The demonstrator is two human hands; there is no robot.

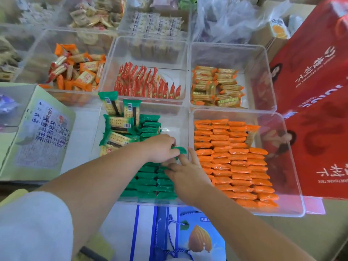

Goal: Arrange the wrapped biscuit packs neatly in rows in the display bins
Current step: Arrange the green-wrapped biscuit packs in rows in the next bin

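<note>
Toward the near-right part of the middle clear plastic display bin [150, 202], the left hand [160, 147] pinches one small green film-wrapped biscuit pack [181, 150] between thumb and curled fingers. Pack sits just above the bin floor, at the far end of the standing green rows [148, 183]. Right hand [188, 176] is spread, fingers straight, fingertips touching the tops of the row ends beside the held pack; it holds nothing.

Handling, judged: pack is light, a short stack of crackers in thin glossy film. Film probably slippery, crimped ends floppy, so don't take it by the ends. Grip across the firm middle, on the long sides. Crackers inside are brittle: light squeeze, no hard push when wedging it into the row. Standing rows look likely to topple if nudged; right hand seems placed to brace them.

Look: green opaque wrapper, oblong, crimped ends. Loose green packs [117, 125] lie flat and jumbled toward the bin's far-left corner, showing pale dotted crackers, a dark band and a barcode. Rows fill the near edge, packs on edge, tight. Bare floor shows at the far-right corner. Bin to the right holds orange wrapped packs [235, 166], already in neat rows.
</note>
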